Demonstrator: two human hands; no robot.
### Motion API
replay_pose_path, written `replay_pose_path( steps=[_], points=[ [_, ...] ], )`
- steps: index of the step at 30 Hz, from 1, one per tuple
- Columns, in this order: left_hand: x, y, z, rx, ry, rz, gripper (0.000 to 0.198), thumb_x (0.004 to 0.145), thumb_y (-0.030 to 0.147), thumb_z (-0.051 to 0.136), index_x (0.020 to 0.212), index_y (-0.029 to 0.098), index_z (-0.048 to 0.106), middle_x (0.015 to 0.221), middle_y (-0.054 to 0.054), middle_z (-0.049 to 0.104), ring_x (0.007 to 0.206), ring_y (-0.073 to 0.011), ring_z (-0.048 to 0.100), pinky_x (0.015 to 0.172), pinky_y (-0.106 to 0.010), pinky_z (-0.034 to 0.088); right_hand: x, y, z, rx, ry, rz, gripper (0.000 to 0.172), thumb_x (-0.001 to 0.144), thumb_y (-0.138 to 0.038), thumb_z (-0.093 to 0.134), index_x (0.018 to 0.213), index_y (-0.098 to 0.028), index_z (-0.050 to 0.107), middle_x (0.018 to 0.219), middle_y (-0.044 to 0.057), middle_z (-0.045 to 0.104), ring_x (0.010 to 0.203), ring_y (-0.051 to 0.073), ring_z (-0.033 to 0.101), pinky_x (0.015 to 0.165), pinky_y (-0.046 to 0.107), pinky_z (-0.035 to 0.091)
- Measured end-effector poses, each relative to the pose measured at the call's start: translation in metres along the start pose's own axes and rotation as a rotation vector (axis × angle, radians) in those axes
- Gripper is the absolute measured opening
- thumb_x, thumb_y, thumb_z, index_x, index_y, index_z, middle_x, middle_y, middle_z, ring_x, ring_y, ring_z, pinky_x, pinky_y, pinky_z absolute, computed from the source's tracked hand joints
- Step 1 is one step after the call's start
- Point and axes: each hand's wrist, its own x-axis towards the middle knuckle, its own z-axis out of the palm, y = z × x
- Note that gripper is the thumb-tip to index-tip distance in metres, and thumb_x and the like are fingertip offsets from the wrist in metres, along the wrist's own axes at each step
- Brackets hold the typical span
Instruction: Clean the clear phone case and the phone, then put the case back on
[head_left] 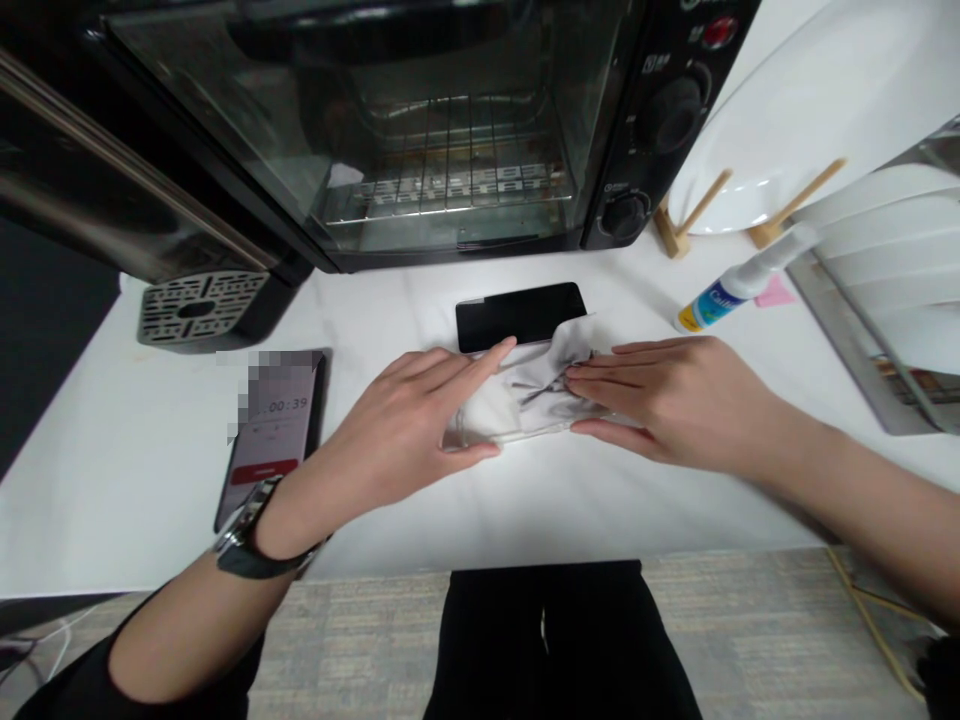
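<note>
My left hand (pixel 409 420) holds the left end of a pale, see-through phone case (pixel 491 408), thumb on the near edge and index finger along the far edge. A crumpled light grey cloth (pixel 562 375) lies over the case's right part. My right hand (pixel 660 395) has its fingers bunched on this cloth, pressing it to the case, with the thumb at the near side; part of the cloth is hidden beneath them. Just behind the case, a black phone (pixel 521 315) lies flat with its screen dark.
A toaster oven (pixel 465 250) stands at the back, beside a black machine with a slotted drip tray (pixel 199 308). Left lies a second phone (pixel 270 430) showing a timer. To the right are a spray bottle (pixel 720 292), a white plate on a wooden stand (pixel 675 235) and a dish rack (pixel 862 345).
</note>
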Motion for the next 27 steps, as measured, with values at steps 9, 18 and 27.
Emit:
replay_pose_path(
  steps=[9,18,27],
  points=[
    [0.005,0.019,0.014,-0.082,0.024,0.153,0.086,0.091,0.048,0.075,0.161,0.020,0.034,0.122,-0.005,0.068,0.115,-0.0238,0.058,0.106,-0.038,0.042,0.011,-0.029,0.021,0.256,-0.139,-0.243,0.069,0.101,-0.056,0.058,0.148,-0.005,0.053,0.148,0.018,0.062,0.140,0.031,0.058,0.118,0.047,0.045],
    [0.004,0.006,0.002,-0.009,-0.068,0.042,0.094,0.091,0.052,0.075,0.165,0.024,0.025,0.134,-0.006,0.064,0.121,-0.0255,0.055,0.106,-0.037,0.040,0.004,-0.016,-0.003,0.329,-0.109,-0.184,0.042,0.106,-0.047,0.054,0.124,-0.015,0.073,0.126,0.008,0.077,0.118,0.022,0.073,0.108,0.037,0.055],
    [0.000,-0.006,-0.006,0.028,-0.067,-0.011,0.086,0.097,0.048,0.068,0.166,0.022,0.024,0.134,-0.008,0.065,0.121,-0.0258,0.056,0.106,-0.037,0.040,-0.001,0.008,-0.009,0.041,-0.048,-0.034,0.045,0.104,-0.054,0.054,0.125,-0.019,0.073,0.120,0.008,0.079,0.106,0.030,0.077,0.110,0.053,0.053]
  ],
)
